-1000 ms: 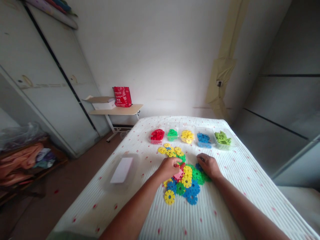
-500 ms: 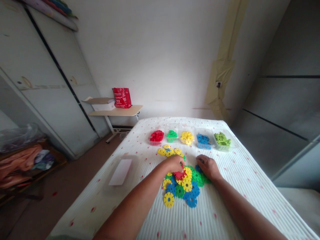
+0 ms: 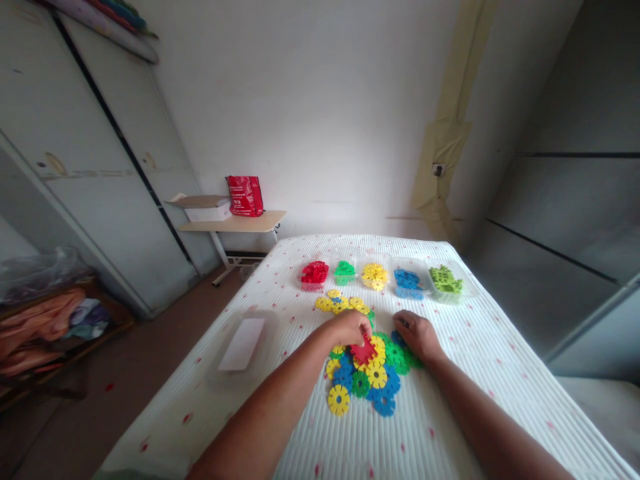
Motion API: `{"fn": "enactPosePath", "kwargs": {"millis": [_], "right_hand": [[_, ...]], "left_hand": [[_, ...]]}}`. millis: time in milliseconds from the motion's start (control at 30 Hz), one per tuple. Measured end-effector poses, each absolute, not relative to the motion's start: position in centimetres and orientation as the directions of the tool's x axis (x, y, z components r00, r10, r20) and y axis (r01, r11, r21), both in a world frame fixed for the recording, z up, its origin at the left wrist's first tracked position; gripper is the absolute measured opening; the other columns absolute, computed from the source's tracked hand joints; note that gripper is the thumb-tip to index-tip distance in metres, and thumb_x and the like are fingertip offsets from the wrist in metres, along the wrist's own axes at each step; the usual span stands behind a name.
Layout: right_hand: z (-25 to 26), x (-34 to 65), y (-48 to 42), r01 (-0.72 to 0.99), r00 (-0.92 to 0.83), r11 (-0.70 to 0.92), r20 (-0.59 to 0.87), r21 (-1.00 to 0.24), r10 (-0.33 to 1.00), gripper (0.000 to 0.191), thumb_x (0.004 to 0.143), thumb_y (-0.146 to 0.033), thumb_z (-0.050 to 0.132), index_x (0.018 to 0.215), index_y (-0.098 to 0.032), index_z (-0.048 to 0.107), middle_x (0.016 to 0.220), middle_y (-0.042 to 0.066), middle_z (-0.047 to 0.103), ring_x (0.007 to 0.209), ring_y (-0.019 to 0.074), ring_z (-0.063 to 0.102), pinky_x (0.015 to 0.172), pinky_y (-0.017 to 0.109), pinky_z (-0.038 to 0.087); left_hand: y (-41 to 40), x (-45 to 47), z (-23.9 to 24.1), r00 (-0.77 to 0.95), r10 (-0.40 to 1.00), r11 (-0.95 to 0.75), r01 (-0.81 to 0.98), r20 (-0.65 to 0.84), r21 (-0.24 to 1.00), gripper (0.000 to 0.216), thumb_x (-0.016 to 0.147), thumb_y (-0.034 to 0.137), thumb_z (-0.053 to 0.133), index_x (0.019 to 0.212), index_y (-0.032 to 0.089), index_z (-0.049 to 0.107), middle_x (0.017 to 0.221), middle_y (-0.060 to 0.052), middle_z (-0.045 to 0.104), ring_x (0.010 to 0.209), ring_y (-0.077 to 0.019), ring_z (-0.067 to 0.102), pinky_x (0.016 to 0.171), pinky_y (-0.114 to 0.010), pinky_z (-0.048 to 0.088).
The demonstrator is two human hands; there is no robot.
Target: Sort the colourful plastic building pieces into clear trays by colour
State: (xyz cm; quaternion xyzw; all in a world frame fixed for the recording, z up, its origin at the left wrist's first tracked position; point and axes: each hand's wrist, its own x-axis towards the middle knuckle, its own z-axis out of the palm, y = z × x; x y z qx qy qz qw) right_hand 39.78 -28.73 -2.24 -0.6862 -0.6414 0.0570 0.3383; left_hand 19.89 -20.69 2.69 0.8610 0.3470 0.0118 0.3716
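A mixed heap of flat, notched plastic discs lies on the white bedspread, with yellow discs point(image 3: 377, 375), blue discs point(image 3: 384, 402) and green discs point(image 3: 395, 357). My left hand point(image 3: 350, 327) reaches into the top of the heap, its fingers pinched at the edge of a red notched disc point(image 3: 364, 351) that lies over yellow ones. At the heap's right side rests my right hand point(image 3: 419, 333), fingers curled beside the green discs and a dark blue disc point(image 3: 397, 338). What its fingers hold, if anything, is hidden. Yellow discs point(image 3: 340, 305) lie just beyond my left hand.
Along the far side stand clear tubs holding red pieces point(image 3: 315, 273), green pieces point(image 3: 345, 270), yellow pieces point(image 3: 375, 275), blue pieces point(image 3: 409, 280) and light green pieces point(image 3: 445, 279). A translucent lid or tray point(image 3: 273, 340) with a white card point(image 3: 243, 344) lies left.
My left hand has shifted slightly right, its fingers now drawn back toward the red disc's upper edge, so more of the disc shows. The right hand stays in place.
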Motion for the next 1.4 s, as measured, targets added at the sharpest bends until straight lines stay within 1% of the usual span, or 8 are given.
{"fn": "enactPosePath", "kwargs": {"millis": [300,600,800,900,1000,1167,1267,1400], "right_hand": [[-2.1,39.7,-28.9,0.830,0.171,0.056,0.349,-0.555,0.921,0.028,0.079,-0.036,0.039,0.079,-0.021,0.063,0.080,0.005,0.068,0.073,0.0194,0.062,0.068,0.029,0.046],[-2.1,39.8,-28.8,0.840,0.172,0.043,0.340,-0.541,0.924,0.029,0.079,-0.034,0.038,0.080,-0.021,0.063,0.080,0.005,0.068,0.074,0.0190,0.062,0.069,0.028,0.045],[-2.0,39.7,-28.9,0.830,0.180,0.050,0.351,-0.556,0.919,0.028,0.077,-0.033,0.040,0.080,-0.021,0.065,0.081,0.005,0.069,0.074,0.0195,0.062,0.069,0.029,0.046],[-1.9,39.6,-28.9,0.818,0.186,0.054,0.351,-0.573,0.918,0.027,0.077,-0.034,0.041,0.079,-0.021,0.064,0.081,0.005,0.069,0.075,0.0195,0.063,0.069,0.029,0.047],[-1.9,39.6,-28.9,0.812,0.186,0.060,0.354,-0.580,0.917,0.027,0.078,-0.035,0.041,0.078,-0.021,0.064,0.082,0.005,0.069,0.075,0.0195,0.063,0.069,0.029,0.047],[-2.1,39.7,-28.9,0.807,0.179,0.067,0.350,-0.587,0.919,0.026,0.078,-0.035,0.042,0.078,-0.021,0.063,0.080,0.005,0.069,0.072,0.0191,0.063,0.065,0.028,0.047],[-2.2,39.8,-28.9,0.804,0.175,0.068,0.346,-0.590,0.922,0.025,0.078,-0.035,0.042,0.077,-0.022,0.063,0.078,0.004,0.068,0.070,0.0188,0.063,0.064,0.028,0.046],[-2.0,39.7,-28.9,0.799,0.171,0.066,0.331,-0.597,0.928,0.025,0.079,-0.035,0.042,0.078,-0.022,0.063,0.079,0.004,0.068,0.070,0.0190,0.063,0.065,0.028,0.046]], "left_hand": [[-19.8,20.2,1.1,0.756,0.609,-0.314,0.509,-0.241,0.801,0.034,0.051,0.004,0.058,0.081,0.015,0.070,0.061,0.003,0.062,0.056,-0.0105,0.052,0.050,-0.019,0.038],[-19.5,19.3,1.4,0.773,0.593,-0.248,0.441,-0.224,0.863,0.026,0.052,0.007,0.057,0.076,0.013,0.066,0.058,0.004,0.055,0.054,-0.0092,0.048,0.049,-0.019,0.035],[-19.0,18.1,3.1,0.745,0.649,-0.045,0.236,-0.151,0.971,0.023,0.052,0.011,0.059,0.074,0.014,0.063,0.059,0.004,0.055,0.054,-0.0075,0.047,0.052,-0.019,0.033],[-17.3,16.9,4.5,0.608,0.783,0.068,0.131,-0.135,0.989,0.024,0.052,0.014,0.062,0.076,0.014,0.062,0.059,0.004,0.055,0.050,-0.0066,0.046,0.048,-0.018,0.032],[-14.2,15.4,5.9,0.303,0.944,0.116,0.075,-0.134,0.990,0.025,0.053,0.015,0.063,0.078,0.015,0.060,0.064,0.002,0.058,0.053,-0.0083,0.051,0.049,-0.019,0.035],[-8.5,13.7,7.3,0.003,0.990,0.142,0.110,-0.143,0.984,0.021,0.057,0.017,0.063,0.077,0.016,0.057,0.060,0.003,0.055,0.057,-0.0113,0.054,0.050,-0.020,0.037],[-6.4,13.8,7.2,-0.078,0.987,0.148,0.162,-0.137,0.976,0.019,0.058,0.014,0.063,0.076,0.017,0.057,0.061,0.002,0.056,0.061,-0.0131,0.056,0.052,-0.020,0.039],[-5.0,14.3,6.4,-0.089,0.987,0.149,0.249,-0.131,0.957,0.017,0.060,0.010,0.059,0.076,0.016,0.059,0.065,-0.001,0.060,0.063,-0.0145,0.058,0.052,-0.021,0.041]]}}
